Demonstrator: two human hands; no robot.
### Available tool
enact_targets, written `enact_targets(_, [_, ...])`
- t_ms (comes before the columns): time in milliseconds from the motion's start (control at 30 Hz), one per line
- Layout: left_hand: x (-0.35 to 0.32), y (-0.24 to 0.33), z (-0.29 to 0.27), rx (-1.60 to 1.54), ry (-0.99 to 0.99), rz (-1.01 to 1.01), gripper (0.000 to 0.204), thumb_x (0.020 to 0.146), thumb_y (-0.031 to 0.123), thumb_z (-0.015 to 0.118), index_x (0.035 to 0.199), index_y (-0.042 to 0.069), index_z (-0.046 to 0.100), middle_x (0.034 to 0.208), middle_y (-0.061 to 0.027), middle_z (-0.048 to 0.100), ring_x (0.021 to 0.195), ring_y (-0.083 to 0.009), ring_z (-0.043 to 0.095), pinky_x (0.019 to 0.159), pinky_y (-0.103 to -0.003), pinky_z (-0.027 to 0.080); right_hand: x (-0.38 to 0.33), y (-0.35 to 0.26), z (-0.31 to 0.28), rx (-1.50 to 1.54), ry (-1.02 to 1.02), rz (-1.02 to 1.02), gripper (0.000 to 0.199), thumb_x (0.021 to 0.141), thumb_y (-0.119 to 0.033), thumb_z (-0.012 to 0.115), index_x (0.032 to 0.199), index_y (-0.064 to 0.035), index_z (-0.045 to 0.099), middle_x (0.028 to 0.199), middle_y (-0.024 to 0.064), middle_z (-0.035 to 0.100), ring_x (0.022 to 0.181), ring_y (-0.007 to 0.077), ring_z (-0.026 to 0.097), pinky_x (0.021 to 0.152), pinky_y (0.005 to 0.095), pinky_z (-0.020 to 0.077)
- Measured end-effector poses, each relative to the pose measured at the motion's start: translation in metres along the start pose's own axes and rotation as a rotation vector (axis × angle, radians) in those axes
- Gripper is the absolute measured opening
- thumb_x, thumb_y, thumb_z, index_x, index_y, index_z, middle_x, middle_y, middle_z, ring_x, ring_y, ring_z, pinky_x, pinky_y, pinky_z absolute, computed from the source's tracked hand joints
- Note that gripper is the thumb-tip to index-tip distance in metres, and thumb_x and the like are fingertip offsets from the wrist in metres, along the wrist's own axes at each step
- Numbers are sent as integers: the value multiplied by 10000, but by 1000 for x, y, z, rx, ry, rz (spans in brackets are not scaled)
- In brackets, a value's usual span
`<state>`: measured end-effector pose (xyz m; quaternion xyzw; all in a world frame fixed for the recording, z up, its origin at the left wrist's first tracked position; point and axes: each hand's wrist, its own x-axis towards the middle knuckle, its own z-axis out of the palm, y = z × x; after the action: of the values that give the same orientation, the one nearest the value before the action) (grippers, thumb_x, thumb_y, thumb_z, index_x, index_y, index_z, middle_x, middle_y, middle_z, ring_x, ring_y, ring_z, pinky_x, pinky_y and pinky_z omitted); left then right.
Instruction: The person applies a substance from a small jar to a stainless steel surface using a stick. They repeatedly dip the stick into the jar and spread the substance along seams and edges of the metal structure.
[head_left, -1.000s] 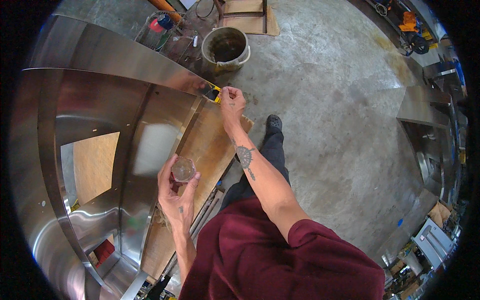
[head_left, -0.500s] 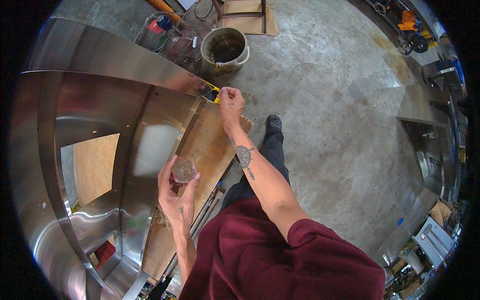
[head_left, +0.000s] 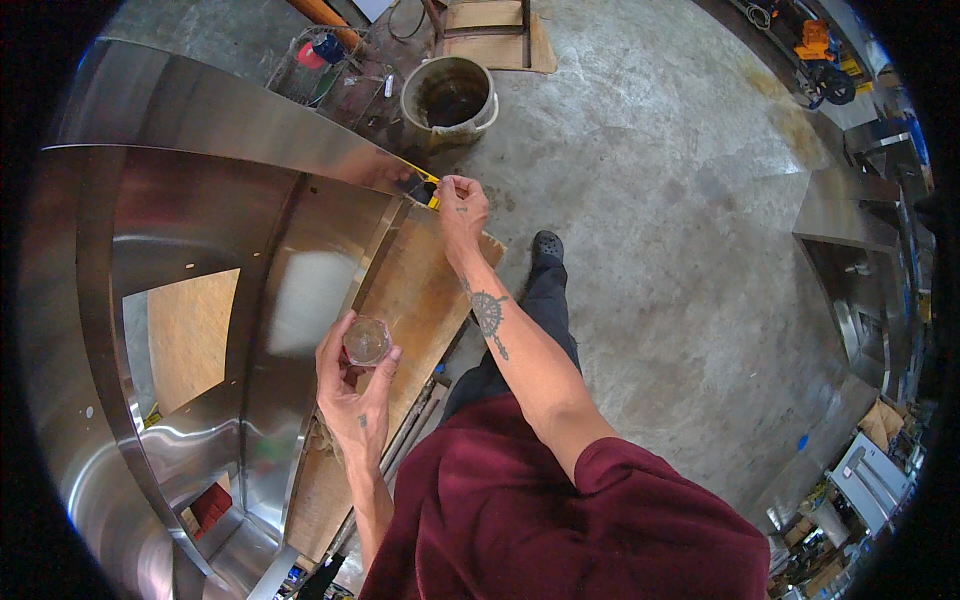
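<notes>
My left hand (head_left: 352, 402) holds a small clear round jar (head_left: 367, 341) between thumb and fingers, above a wooden board (head_left: 412, 275). My right hand (head_left: 464, 208) is closed in a pinch at the outer corner of a large stainless steel piece (head_left: 230, 105). Beside those fingertips a strip of yellow (head_left: 433, 200) shows at the steel edge, with a dark patch next to it. Whatever the right fingers pinch is too small or hidden to make out. The steel piece has bent walls and cut-out openings, and rests beside the board.
A dirty grey bucket (head_left: 450, 98) with a handle stands on the concrete floor (head_left: 680, 250) beyond my right hand. Wooden frame pieces (head_left: 487, 52) lie behind it. Another steel piece (head_left: 848, 210) is at the right, with clutter (head_left: 835, 520) along the lower right.
</notes>
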<state>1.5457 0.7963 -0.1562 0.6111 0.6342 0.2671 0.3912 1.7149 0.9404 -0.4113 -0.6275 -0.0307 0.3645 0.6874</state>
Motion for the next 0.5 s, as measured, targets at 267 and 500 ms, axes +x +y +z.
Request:
enact_targets(267, [0,-2,0,-22,0,-8,685,971,5,870,1600,49,601,1424,-105,711,1208,-184,719,1043,-337,597,-1,-3,0,-15,7,3,215,1111,-211,721,1148,0,733,950,70,790,841,146,737,741,317,584])
enact_targets(500, [0,-1,1,-1,16,21,686,971,6,869,1600,48,599,1436,-103,709,1231,-188,714,1064,-340,587,-1,0,0,-11,4,2,216,1107,-212,729,1147,0,736,959,76,797,856,145,743,734,318,584])
